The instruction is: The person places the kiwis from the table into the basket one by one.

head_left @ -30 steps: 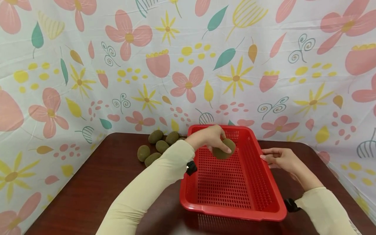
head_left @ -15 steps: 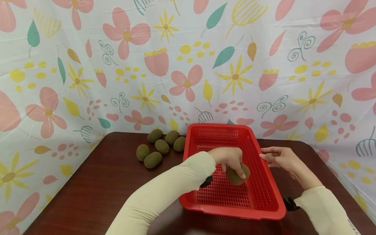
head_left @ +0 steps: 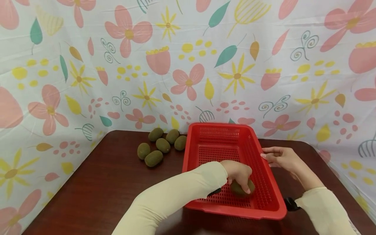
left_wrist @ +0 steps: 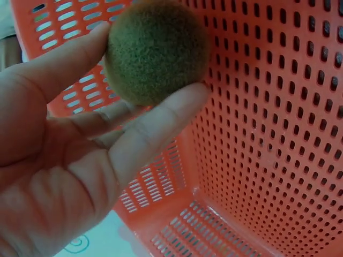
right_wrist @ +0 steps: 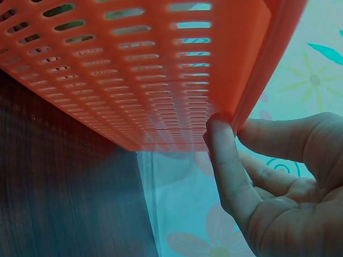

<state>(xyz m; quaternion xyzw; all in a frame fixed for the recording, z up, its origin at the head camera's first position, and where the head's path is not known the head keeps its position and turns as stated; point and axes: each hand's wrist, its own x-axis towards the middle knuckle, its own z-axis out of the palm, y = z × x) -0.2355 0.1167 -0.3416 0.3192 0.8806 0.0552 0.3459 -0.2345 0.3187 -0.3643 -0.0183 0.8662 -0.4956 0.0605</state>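
A brown, fuzzy kiwi (head_left: 238,191) is low inside the red plastic basket (head_left: 232,213), toward its near right corner. My left hand (head_left: 240,173) grips that kiwi from above. In the left wrist view, thumb and fingers spread around the kiwi (left_wrist: 156,52), close to the perforated basket floor; whether it touches the floor I cannot tell. At the basket's right side, my right hand (head_left: 281,159) pinches the rim. The right wrist view has the fingertips of the right hand (right_wrist: 273,182) on the rim and the outer wall just beneath it.
Several more kiwis (head_left: 154,158) lie in a loose group on the dark wooden table (head_left: 88,182), left of the basket's far end. A flower-printed cloth (head_left: 188,65) hangs behind the table and along its sides.
My left hand has carried the kiwi from the basket's far left part toward its near right corner and lowered it. The right hand stays at the rim.
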